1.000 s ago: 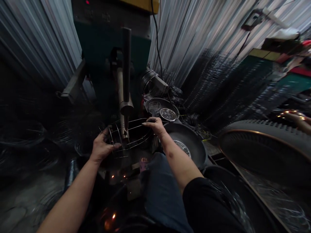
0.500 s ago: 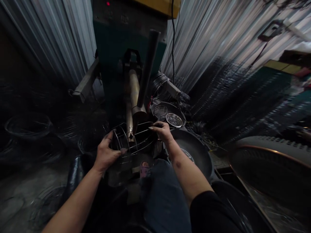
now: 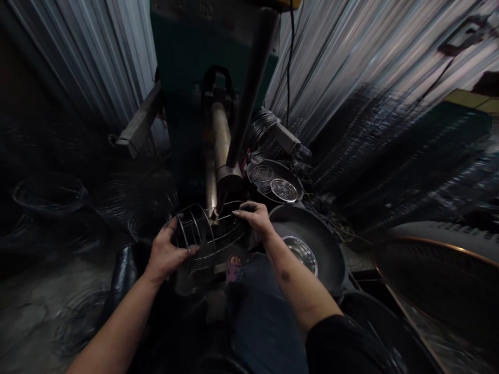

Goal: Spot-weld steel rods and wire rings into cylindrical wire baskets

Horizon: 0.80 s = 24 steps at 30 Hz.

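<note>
A round wire frame [image 3: 197, 228] of thin metal rings and crosswires sits between my two hands, around the tips of a spot welder. My left hand [image 3: 167, 249] grips its left end, thumb below and fingers at the ring. My right hand [image 3: 255, 215] pinches at the frame's right side; whether a separate wire is in that pinch I cannot tell. Just above the frame the welder's upper brass arm [image 3: 222, 135] ends, and the lower brass arm [image 3: 211, 189] reaches in among the wires. The electrode tips are close together at a wire.
A dark bowl [image 3: 331, 249] on the right has a shiny metal dish [image 3: 302, 254] in it. Behind it, another basin [image 3: 273, 197] holds round wire pieces. Wire coils [image 3: 263, 130] hang beyond. A large fan [image 3: 440, 259] stands at right; wire frames [image 3: 50, 195] lie at left.
The view has shifted a little, so the machine appears lower and further right. The wire frame has turned slightly in my hands, its left ring showing more. Both hands keep their hold.
</note>
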Motion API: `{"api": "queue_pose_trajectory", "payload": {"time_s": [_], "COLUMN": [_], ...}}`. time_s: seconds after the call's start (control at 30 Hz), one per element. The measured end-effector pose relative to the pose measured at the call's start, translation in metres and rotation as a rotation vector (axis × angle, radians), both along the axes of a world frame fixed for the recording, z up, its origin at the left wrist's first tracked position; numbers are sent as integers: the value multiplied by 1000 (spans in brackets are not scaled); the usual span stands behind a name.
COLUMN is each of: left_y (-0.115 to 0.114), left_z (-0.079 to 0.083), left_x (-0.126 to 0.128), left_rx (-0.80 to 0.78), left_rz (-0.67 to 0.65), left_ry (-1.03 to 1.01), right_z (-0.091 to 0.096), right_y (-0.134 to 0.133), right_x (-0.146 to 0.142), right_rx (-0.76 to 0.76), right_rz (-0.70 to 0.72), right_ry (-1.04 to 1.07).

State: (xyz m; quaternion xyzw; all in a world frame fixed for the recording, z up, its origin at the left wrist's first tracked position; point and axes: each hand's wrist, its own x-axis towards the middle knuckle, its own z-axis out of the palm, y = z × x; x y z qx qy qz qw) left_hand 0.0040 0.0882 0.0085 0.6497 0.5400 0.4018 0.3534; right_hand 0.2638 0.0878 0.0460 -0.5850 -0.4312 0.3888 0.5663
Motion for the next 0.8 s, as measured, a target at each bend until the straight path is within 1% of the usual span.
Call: {"api": "queue_pose_trajectory", "payload": {"time_s": [0.07,0.17,0.3,0.43,0.6,0.7,0.8], "left_y": [1,7,14,21,24,22,22], "left_z": [4,9,7,1,-3,-5,-7], "left_x": [0,5,13,18,20,20,20], "left_rx": [78,145,136,122,141,117,97], "left_rz": [-16,-49,-49,-59,-45,-71,-63], "left_ry": [6,-16,-26,-48,-46,-66,-84], "right_z": [-5,-5,2,6,8,7,6], "right_y": [3,6,12,18,21,20,19], "right_x": [-3,1,9,12,14,15,16], "right_rx": [29,101,172,186,224,226,236], "right_rz": [-12,-32,-63,-91,-56,-55,-46], "right_ry": [16,-30,-116,-174,-192,-218,-234]}}
